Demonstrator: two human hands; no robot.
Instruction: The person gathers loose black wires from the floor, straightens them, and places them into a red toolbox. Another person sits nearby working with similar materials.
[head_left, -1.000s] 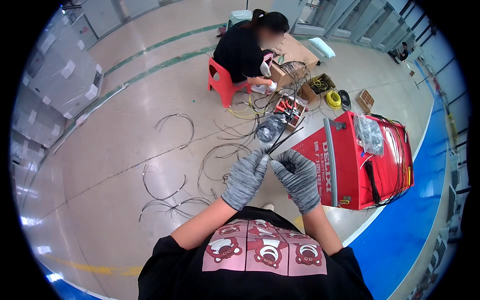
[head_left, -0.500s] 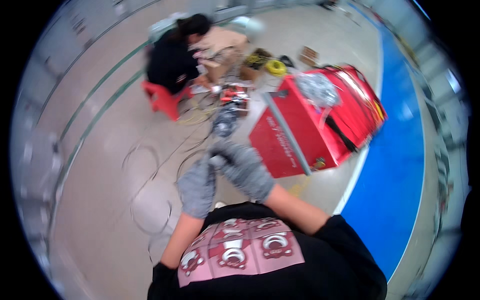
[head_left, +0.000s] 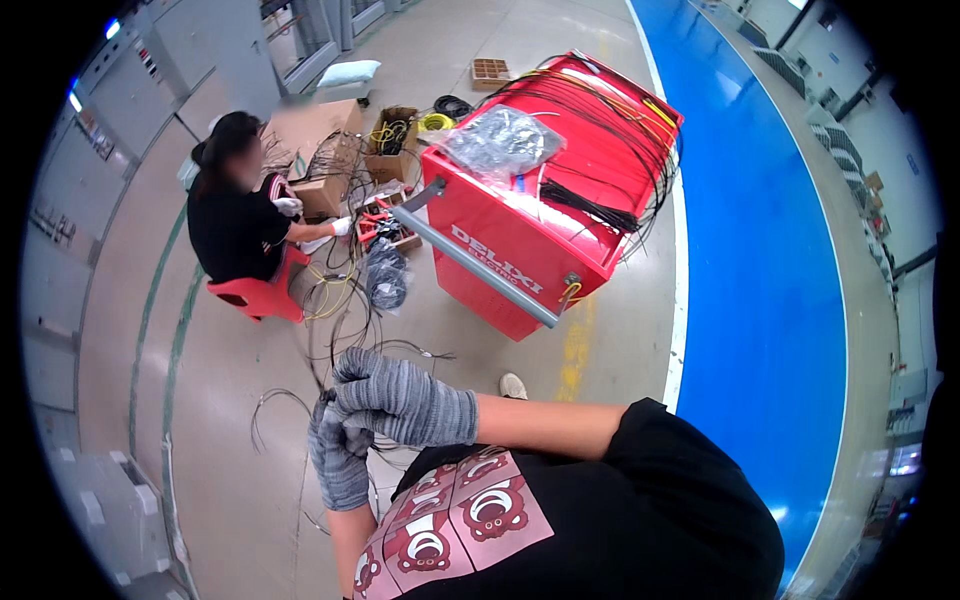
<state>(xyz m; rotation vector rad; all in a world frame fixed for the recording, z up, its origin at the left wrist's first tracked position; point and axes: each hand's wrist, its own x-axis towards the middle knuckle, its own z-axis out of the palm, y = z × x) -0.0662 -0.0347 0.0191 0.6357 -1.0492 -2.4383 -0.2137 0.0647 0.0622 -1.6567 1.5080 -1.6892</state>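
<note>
My left hand (head_left: 340, 462), in a grey knitted glove, is closed low in front of my body. Against it, my right hand (head_left: 405, 398) in a matching glove has its fingers bent, and the two sets of fingertips meet. Dark thin cables (head_left: 318, 365) run up to the fingers from beyond. What the fingers pinch is too covered by the gloves to make out. More loose black cables (head_left: 272, 395) loop over the floor around and beyond my hands.
A red cart (head_left: 500, 255) with a grey handle (head_left: 475, 265) stands ahead right, bearing cables and a plastic bag (head_left: 505, 140). A seated co-worker (head_left: 235, 210) on a red stool (head_left: 255, 295) reaches toward a tool box (head_left: 400, 235). Cartons (head_left: 395, 165) and a bagged bundle (head_left: 387, 275) lie nearby.
My view has swung, so the cart and co-worker appear shifted left. My hands, joined in both frames, now sit lower and more to the left, with the right forearm lying more sideways.
</note>
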